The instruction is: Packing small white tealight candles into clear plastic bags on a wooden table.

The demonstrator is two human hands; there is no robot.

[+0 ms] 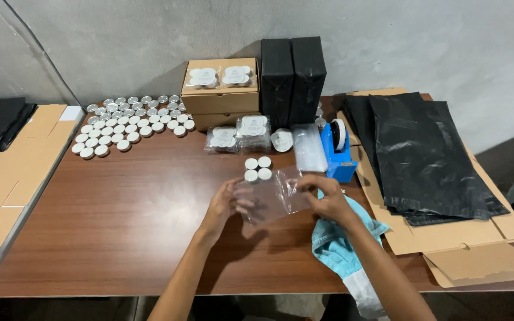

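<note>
Wooden table (120, 220) against a grey wall carries everything, and the four loose tins (257, 168) at its middle serve as the marker. Far left of them lie flat cardboard (13, 172) and a wide spread of unpacked tins (129, 119). Behind them and slightly left stand cardboard boxes (220, 95), with several bagged sets (245, 134) just behind the four. Just in front of the four, the left hand (221, 205) and right hand (328, 199) each pinch an edge of a clear bag (272, 199), held off the table and empty as far as I can tell. Black boxes (292, 77) stand behind, a blue tape dispenser (337, 151) is to the right, a blue cloth (343, 238) lies under the right wrist, and black bags (429, 154) lie far right. By my judgement a few sets are bagged and most tins are left.
</note>
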